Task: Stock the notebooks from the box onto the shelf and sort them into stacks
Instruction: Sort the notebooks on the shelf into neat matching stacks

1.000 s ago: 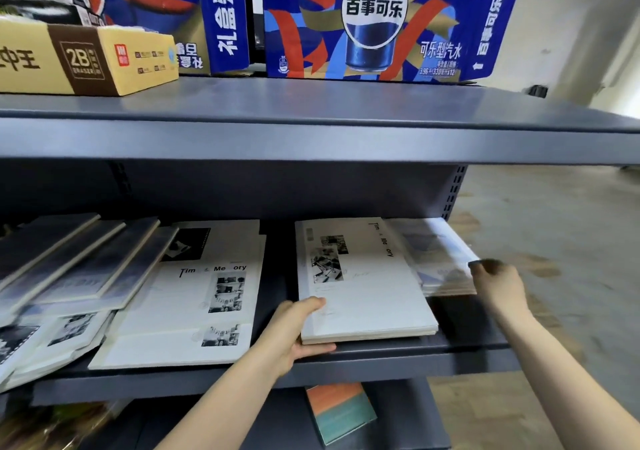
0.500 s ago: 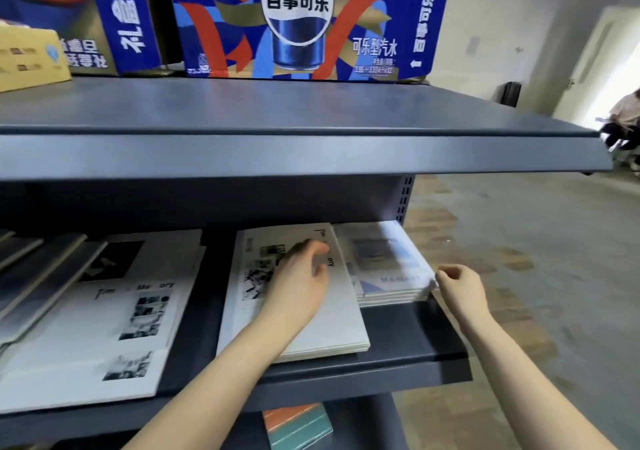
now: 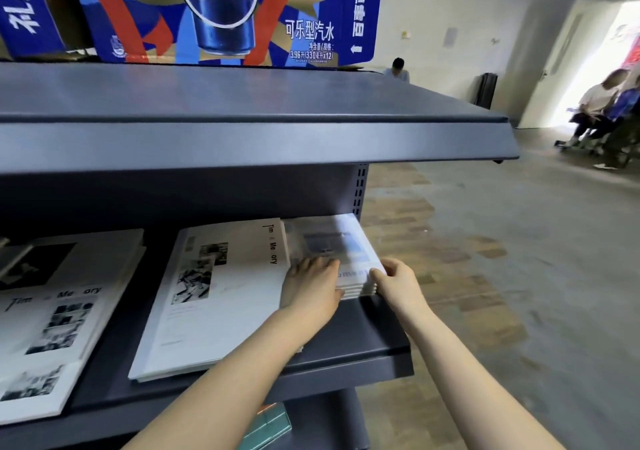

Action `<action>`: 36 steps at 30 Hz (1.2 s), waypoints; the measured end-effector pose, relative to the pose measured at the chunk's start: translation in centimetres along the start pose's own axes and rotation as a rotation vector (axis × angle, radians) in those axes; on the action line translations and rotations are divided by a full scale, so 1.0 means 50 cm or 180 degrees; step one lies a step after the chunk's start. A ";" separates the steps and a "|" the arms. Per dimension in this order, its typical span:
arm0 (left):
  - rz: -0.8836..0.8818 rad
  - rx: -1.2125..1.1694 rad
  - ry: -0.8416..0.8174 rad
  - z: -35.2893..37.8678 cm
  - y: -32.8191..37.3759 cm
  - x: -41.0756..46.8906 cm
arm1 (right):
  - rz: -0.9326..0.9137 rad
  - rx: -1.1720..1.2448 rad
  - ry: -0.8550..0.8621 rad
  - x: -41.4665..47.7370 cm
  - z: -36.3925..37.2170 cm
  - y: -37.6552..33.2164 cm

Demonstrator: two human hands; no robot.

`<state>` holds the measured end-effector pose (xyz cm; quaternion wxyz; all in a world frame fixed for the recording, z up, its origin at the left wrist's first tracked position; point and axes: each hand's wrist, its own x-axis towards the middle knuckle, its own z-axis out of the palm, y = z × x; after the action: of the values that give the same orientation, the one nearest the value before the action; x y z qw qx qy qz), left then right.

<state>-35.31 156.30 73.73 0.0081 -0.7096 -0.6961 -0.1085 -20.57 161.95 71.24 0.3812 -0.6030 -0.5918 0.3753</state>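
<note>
A small stack of blue-and-white notebooks point(image 3: 337, 247) lies at the right end of the dark grey shelf point(image 3: 367, 342). My left hand point(image 3: 311, 285) presses on its near left edge, fingers flat. At the stack's near right corner my right hand point(image 3: 394, 285) grips it with thumb on top. Just left lies a stack of large white "Time & Memory" notebooks point(image 3: 214, 297). Another such stack point(image 3: 59, 314) sits at the far left.
Blue Pepsi cartons point(image 3: 225, 13) stand on the upper shelf point(image 3: 242, 130), which overhangs the notebooks. A teal and orange book point(image 3: 270, 422) lies on the level below. Right of the shelf is open concrete floor. People sit by a bright doorway point(image 3: 602, 110) far right.
My left hand left the large white stack and moved right onto the small blue-and-white stack. My right hand closed on that stack's near right corner. The view panned right.
</note>
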 end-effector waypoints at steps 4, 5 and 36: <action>-0.0112 0.0359 -0.0088 0.006 0.005 0.009 | -0.0026 -0.0101 -0.0040 0.003 0.006 0.009; -0.0123 0.0442 -0.0113 0.006 0.005 0.010 | -0.0047 -0.0122 -0.0051 0.004 0.006 0.010; -0.1605 -0.1341 0.0339 -0.100 -0.327 -0.262 | -0.0395 -0.0264 -0.0504 -0.254 0.183 -0.126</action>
<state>-52.27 143.06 74.15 -0.1295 -0.4945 -0.8106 -0.2856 -31.75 149.44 73.05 0.3305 -0.5489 -0.6713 0.3726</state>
